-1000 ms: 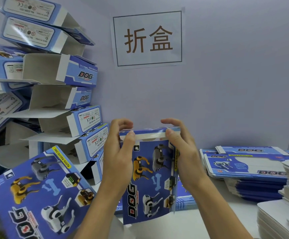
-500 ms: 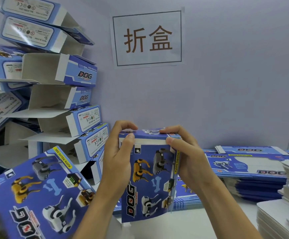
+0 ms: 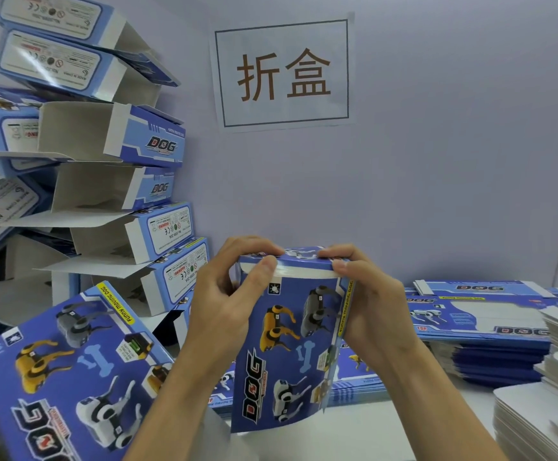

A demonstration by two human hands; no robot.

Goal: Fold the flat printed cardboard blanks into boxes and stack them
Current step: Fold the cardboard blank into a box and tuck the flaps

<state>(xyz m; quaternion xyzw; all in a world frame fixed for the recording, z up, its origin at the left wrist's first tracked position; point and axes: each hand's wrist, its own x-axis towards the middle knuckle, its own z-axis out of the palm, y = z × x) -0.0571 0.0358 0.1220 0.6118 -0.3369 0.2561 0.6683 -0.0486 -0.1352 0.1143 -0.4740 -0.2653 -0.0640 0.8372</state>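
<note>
I hold a blue printed box (image 3: 287,354) upright in front of me, its robot-dog face toward the camera. My left hand (image 3: 227,304) grips its upper left corner, thumb on the white strip under the top flap, fingers curled over the top. My right hand (image 3: 367,304) grips the upper right corner and side edge, fingers curled over the top flap. The top flap lies folded down over the opening. Folded boxes (image 3: 121,181) with open ends are stacked high at the left. A pile of flat printed blanks (image 3: 480,321) lies at the right.
Another folded box (image 3: 61,377) lies face up at the lower left. Stacks of white card sheets (image 3: 544,424) stand at the right front. More flat blanks (image 3: 357,377) lie behind the held box. A paper sign (image 3: 284,71) hangs on the wall behind the white table (image 3: 354,430).
The top flap has come down from raised to folded flat over the opening, and both hands have closed over the box's top corners.
</note>
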